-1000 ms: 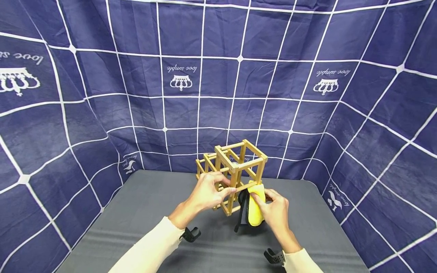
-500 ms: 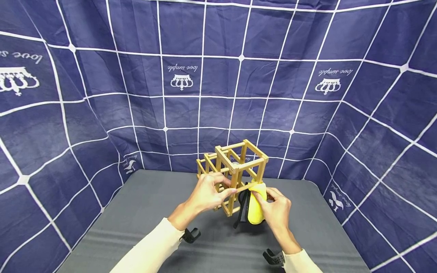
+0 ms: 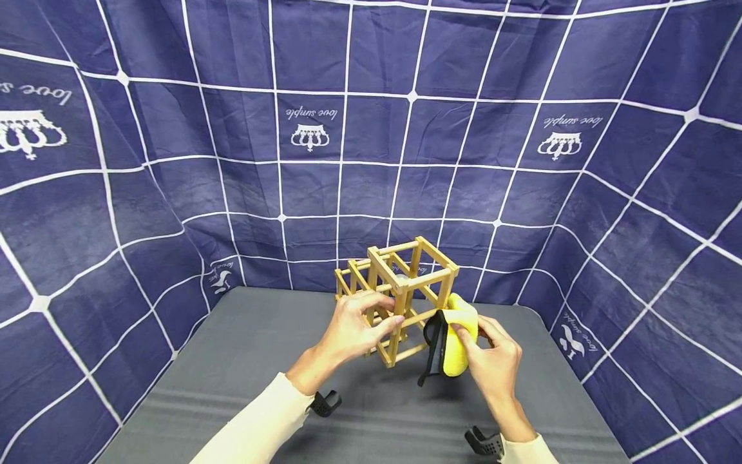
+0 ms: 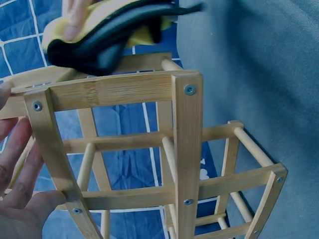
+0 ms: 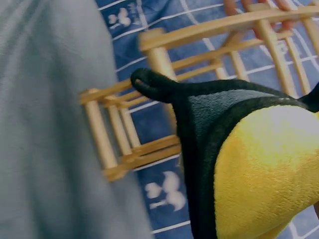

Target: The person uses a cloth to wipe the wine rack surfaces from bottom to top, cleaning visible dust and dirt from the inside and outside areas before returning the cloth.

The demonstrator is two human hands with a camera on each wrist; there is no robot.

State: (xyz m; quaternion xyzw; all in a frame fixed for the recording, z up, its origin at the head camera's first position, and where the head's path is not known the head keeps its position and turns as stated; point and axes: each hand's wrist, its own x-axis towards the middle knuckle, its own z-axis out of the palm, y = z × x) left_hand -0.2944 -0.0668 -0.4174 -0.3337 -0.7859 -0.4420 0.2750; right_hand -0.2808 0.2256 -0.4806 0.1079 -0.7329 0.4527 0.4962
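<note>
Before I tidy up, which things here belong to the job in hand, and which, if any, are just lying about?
Apparently in the job:
wooden rack, gripped by the left hand
yellow cloth, held in the right hand

Only surroundings:
blue gridded fabric
grey tabletop
black wristbands, worn

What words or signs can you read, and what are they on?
"love simple": upside down on the blue cloth, twice, with crowns.
"love": same cloth, left edge, rest cut off.
The cloth's lower print is too small or blurred to read.
Towel and rack: none readable.
</note>
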